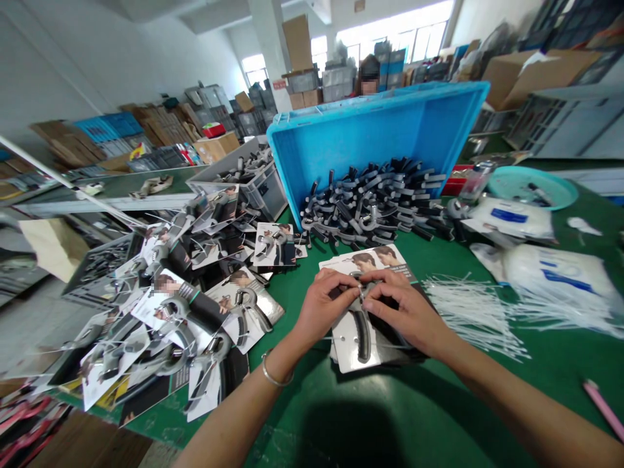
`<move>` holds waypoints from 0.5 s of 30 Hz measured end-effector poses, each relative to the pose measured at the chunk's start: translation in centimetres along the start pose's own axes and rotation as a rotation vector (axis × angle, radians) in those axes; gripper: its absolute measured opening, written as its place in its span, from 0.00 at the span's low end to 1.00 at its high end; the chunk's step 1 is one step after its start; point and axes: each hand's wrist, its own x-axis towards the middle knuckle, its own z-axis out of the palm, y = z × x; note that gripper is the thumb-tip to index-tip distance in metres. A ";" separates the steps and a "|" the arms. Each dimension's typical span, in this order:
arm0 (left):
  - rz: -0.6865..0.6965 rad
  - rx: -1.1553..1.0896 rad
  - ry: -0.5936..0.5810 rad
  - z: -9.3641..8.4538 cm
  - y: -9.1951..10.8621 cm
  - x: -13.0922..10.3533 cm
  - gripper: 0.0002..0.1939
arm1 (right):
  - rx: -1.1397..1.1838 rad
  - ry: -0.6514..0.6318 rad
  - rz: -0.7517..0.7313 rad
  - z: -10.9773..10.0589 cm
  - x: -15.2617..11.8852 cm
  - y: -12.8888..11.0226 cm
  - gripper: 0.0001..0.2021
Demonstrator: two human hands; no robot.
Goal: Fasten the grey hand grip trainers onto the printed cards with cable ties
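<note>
A black and grey hand grip [361,335] lies on the top card [348,354] of a stack on the green table. Over its upper end, my left hand [327,300] has thumb and index finger pinched together. My right hand [402,305] meets it from the other side, its fingers also pinched at the same spot. What the fingertips hold is too small to make out. A thin white tie crosses the card beside the grip. Loose white zip ties [472,312] are spread right of the stack.
Carded grips [195,325] are heaped at the left. A tilted blue crate [361,136] spills loose grips [370,201] behind the stack. Plastic bags [560,270], a turquoise tray [556,188] and a pink pen-like object [604,409] are at the right. Farther back is a person [369,75].
</note>
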 end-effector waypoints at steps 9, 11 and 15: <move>0.151 0.096 -0.044 -0.2 0.1 -0.3 0.02 | 0.022 0.012 0.002 0.1 0.0 0.3 0.08; 0.196 0.098 -0.129 -0.7 0.2 -0.2 0.04 | 0.039 0.046 0.012 0.2 0.0 0.3 0.08; 0.018 0.001 -0.191 -1.6 0.6 0.8 0.08 | 0.059 0.059 0.031 0.4 0.1 0.1 0.09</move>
